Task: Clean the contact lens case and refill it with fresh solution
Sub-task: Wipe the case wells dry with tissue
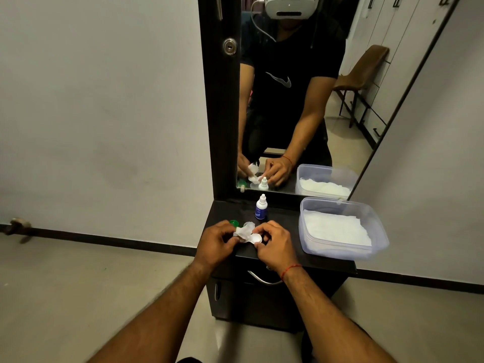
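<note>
The right hand (275,244) pinches the white lens case (255,238) at its near end, steadying it so the left hand (217,242), gripping a crumpled tissue (242,231), can wipe the well beside it. Both work just above the dark desk (288,255). Beyond the hands stands the solution bottle (261,207); a green cap (234,222) peeks past the left knuckles. A mirror (301,100) backs the desk, between pale walls.

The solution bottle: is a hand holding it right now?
No. The bottle stands capped on the shelf, while the left hand holds a tissue and the right hand holds the case.
</note>
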